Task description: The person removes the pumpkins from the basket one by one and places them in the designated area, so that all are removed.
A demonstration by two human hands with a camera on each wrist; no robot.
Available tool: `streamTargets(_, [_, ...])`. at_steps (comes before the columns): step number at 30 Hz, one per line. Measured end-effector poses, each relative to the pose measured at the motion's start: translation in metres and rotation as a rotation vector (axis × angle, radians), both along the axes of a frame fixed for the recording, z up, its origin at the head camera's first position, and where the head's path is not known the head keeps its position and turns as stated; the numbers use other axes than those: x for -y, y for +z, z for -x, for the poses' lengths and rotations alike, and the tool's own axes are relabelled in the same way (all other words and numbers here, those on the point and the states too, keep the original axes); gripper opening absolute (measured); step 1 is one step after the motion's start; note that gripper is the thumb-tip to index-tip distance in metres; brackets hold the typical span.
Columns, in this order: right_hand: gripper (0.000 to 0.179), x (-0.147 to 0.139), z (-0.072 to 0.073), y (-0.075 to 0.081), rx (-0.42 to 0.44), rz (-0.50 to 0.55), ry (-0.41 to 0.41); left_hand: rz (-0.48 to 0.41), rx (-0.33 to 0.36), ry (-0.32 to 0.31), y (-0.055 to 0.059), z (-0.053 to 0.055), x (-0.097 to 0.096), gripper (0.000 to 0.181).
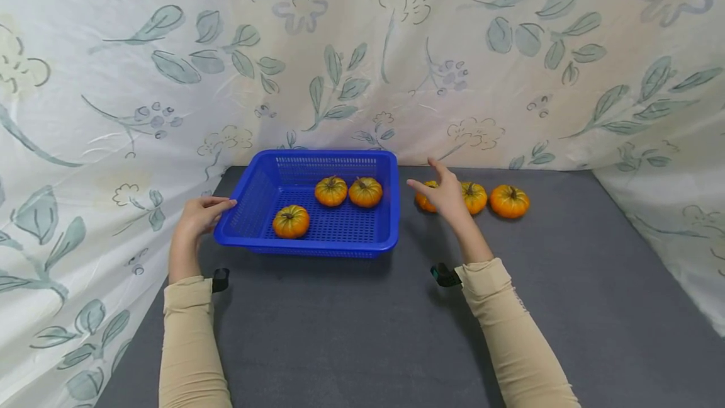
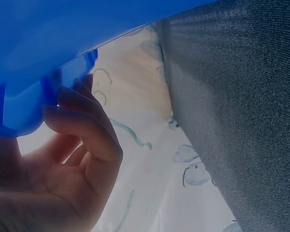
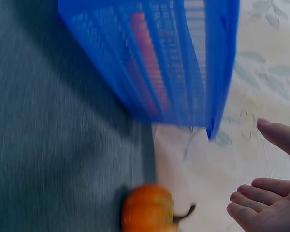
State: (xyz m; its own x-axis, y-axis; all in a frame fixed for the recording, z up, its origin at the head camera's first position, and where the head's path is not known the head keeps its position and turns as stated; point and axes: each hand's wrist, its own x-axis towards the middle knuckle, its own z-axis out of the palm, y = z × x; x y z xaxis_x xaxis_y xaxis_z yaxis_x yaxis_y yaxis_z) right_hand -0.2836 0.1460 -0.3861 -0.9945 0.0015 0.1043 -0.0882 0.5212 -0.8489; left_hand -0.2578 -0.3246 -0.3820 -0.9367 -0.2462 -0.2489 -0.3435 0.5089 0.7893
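1. While the left hand (image 1: 199,218) grips one end of a blue, rectangular, slotted plastic basket (image 1: 306,246) in the head view, three small, round, ribbed orange pumpkins (image 1: 291,221) lie loose inside it. An uneven lift or tug at that end could tip the basket and set them rolling, I judge.

2. To the basket's right, on the dark grey tabletop (image 1: 328,326), are three more small ribbed orange pumpkins (image 1: 510,201) in a row, the nearest partly hidden behind the right hand (image 1: 449,195). A careless sweep of that hand might knock one along the row. Its thumb and fingers are spread well apart, and it grasps nothing.

3. From the left wrist, the fingers are seen bent up against the basket's rim; the thumb is mostly covered by blue plastic. With so little of the hand hooked on, the rim might slip if the load shifted.

4. On the right wrist's side, the picture is blurred: thumb and fingers stand apart, released, with one orange pumpkin below and the basket nearby. Whether the hand touches that pumpkin, I cannot tell.
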Motion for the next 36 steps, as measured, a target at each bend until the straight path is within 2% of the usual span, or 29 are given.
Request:
streamTargets(5, [0.078,0.027,0.0,0.003,-0.01,0.015,0.069,0.003,-0.003,0.004,0.001,-0.001,0.0,0.066])
streamTargets(9, [0.077,0.046,0.0,0.005,-0.017,0.04,0.13,-0.006,0.0,-0.017,0.002,-0.001,0.0,0.067])
streamTargets(21, [0.072,0.091,-0.007,0.01,0.02,-0.04,0.268,-0.009,0.0,-0.034,0.002,-0.002,0.0,0.067])
streamTargets(36, [0.075,0.138,-0.011,0.0,0.088,-0.068,0.457,0.003,-0.007,-0.042,0.0,-0.002,0.002,0.068])
